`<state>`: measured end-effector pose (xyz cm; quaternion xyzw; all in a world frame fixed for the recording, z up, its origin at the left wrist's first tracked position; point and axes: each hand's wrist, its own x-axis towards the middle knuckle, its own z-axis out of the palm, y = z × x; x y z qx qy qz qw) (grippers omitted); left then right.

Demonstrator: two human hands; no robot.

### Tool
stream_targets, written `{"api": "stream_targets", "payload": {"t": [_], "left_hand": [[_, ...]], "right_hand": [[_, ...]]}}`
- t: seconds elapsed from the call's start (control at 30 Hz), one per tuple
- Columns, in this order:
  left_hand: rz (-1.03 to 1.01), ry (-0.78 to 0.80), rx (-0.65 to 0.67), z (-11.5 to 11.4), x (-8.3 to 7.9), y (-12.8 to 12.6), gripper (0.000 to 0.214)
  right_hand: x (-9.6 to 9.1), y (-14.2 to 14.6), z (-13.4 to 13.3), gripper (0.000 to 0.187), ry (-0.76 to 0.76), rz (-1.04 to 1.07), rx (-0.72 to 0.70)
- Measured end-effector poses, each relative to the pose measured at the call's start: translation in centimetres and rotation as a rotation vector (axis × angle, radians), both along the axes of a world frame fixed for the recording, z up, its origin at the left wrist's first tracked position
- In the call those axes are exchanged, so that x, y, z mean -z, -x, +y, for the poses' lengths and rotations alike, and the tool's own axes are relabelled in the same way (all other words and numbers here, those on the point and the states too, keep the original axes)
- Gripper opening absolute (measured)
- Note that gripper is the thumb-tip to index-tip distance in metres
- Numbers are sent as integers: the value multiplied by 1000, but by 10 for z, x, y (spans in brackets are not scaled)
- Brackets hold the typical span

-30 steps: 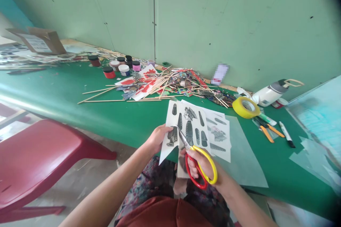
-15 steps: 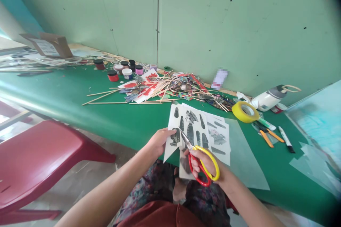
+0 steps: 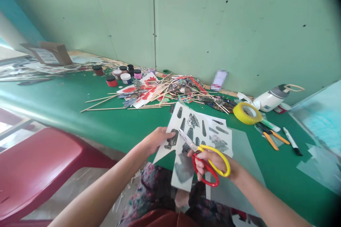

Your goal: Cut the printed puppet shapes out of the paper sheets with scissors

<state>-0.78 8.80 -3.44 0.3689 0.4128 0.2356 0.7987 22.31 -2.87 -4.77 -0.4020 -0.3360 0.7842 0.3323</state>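
Observation:
My left hand (image 3: 156, 139) pinches the left side of a printed sheet (image 3: 186, 127) with black puppet-part figures on it, held over the front edge of the green table (image 3: 61, 99). My right hand (image 3: 213, 163) grips scissors (image 3: 205, 156) with one red and one yellow handle loop. The blades are a little apart and point up-left into the sheet, between its left strip and the rest. More printed sheets (image 3: 221, 134) lie under it on the table.
A pile of thin wooden sticks and coloured cut-outs (image 3: 170, 90) lies behind the sheet. Small paint jars (image 3: 121, 74) stand at the back left. At the right are a yellow tape roll (image 3: 246, 112), an orange-handled tool (image 3: 271, 137), a marker (image 3: 292, 142) and a white bottle (image 3: 270, 99). A red chair (image 3: 39, 170) is at my left.
The sheet and both hands have shifted slightly right and lower. The scissors have moved further along the cut, and the left strip hangs more apart from the sheet.

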Motion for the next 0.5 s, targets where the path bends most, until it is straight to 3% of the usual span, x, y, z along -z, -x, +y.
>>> {"api": "stream_targets", "payload": {"t": [0.13,0.23,0.5], "left_hand": [[-31,0,-16,-1,4,1,33],[-44,20,-26,-1,6,2,31],[-48,19,-110,4,14,-5,36]], "right_hand": [[19,-26,27,29,-18,-45,-101],[21,-43,49,28,-31,-97,-206],[-28,-56,96,27,-71,-242,-471]]}}
